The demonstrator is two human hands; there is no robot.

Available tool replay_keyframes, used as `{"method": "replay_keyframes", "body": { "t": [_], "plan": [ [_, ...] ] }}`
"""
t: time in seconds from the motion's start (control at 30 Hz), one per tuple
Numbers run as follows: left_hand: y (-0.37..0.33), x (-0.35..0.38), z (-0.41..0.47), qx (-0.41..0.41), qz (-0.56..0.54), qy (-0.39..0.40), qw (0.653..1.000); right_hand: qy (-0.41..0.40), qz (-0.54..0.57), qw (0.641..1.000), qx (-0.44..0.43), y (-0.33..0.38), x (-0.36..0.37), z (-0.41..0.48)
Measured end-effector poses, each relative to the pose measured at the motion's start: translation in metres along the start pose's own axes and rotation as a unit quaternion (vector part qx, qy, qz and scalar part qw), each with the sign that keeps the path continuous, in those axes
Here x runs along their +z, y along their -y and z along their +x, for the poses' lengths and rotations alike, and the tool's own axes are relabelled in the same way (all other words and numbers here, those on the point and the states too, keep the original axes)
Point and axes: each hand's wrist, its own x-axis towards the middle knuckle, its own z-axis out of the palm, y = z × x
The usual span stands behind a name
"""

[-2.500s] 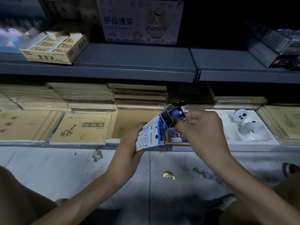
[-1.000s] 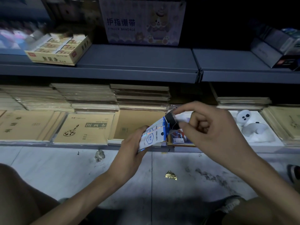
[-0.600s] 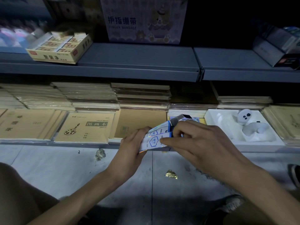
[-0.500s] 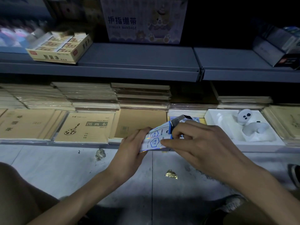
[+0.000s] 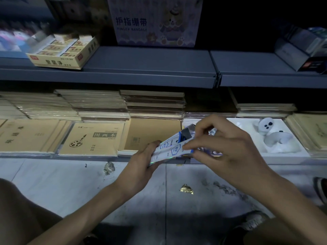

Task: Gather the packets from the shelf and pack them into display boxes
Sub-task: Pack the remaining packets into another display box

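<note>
Holding a fan of white-and-blue packets [image 5: 170, 149], perhaps three, the left hand [image 5: 141, 166] grips their seven o'clock end; the right hand [image 5: 226, 147] pinches the three o'clock edge, before the bottom shelf [image 5: 79, 157]

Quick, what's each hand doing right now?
Left hand: grips the stack of packets.
Right hand: fingers pinch the same stack.

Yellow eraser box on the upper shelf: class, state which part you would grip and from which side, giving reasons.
The yellow eraser box is probably best gripped by its two short end walls, approaching from the front. Its open top is filled with erasers, its flap stands behind, and it sits at the shelf front edge.
</note>
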Motion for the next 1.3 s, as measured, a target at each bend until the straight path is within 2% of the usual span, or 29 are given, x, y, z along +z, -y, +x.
{"method": "replay_keyframes", "body": {
  "t": [0.2, 0.33, 0.5, 0.63, 0.9, 1.1, 1.2, 1.3],
  "plan": [
    [-0.009, 0.004, -0.001, 0.003, -0.050, 0.026, 0.998, 0.050, 0.140, 0.981, 0.122, 0.007, 0.016, 0.006],
    [-0.012, 0.004, -0.002, 0.002, -0.059, 0.033, 0.998, 0.065, 0.153, 0.981, 0.102, 0.006, 0.024, 0.005],
    [-0.015, 0.005, -0.004, -0.004, -0.083, 0.053, 0.995, 0.084, 0.106, 0.987, 0.083, 0.003, 0.033, 0.003],
    [-0.017, 0.001, -0.003, 0.009, -0.065, 0.048, 0.997, 0.072, 0.096, 0.992, 0.044, 0.002, 0.028, 0.005],
    [-0.016, -0.015, 0.001, 0.009, -0.048, 0.034, 0.998, 0.055, 0.121, 0.991, 0.030, 0.008, 0.022, 0.006],
    [-0.019, -0.020, 0.001, 0.008, -0.054, 0.068, 0.996, 0.059, 0.082, 0.995, -0.019, 0.010, 0.017, 0.006],
    [-0.017, -0.022, 0.002, 0.000, -0.054, 0.098, 0.994, 0.063, 0.100, 0.993, -0.002, 0.009, 0.011, 0.008],
    [-0.010, -0.022, 0.001, -0.013, -0.047, 0.115, 0.992, 0.014, 0.141, 0.989, 0.045, 0.013, -0.008, 0.015]
  ]
}}
